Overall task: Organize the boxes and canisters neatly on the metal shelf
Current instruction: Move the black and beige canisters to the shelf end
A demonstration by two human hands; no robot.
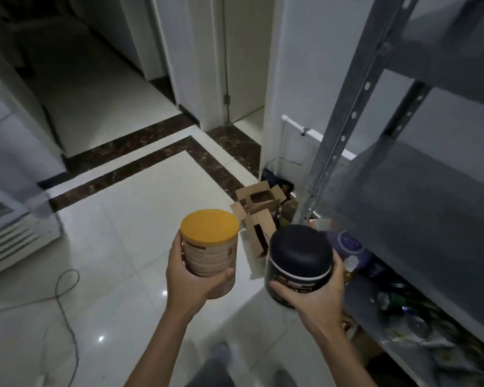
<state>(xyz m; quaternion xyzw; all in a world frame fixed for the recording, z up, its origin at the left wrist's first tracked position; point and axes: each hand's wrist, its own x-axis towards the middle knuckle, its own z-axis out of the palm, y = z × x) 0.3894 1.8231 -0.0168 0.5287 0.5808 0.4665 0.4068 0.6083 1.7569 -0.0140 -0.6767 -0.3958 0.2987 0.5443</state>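
Left hand [192, 277] grips the tan canister [210, 247] with orange lid, upright, fingers wrapped round its lower wall. Right hand [316, 296] cups the black canister [299, 258] from beneath, thumb across its front. Both are held above the floor, left of the metal shelf [419, 196].

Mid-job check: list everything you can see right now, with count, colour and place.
can: one, beige with yellow lid, held upright above the floor
jar: one, black, held beside the shelf
metal shelf: one, grey, right side
cardboard boxes: count unclear, brown, floor by the shelf post
tub: one, purple, lower shelf
clutter: blurred, mixed colours, lower shelf
cable: one, grey, floor at left
appliance: one, white, left edge
left hand: grips the can
right hand: grips the jar
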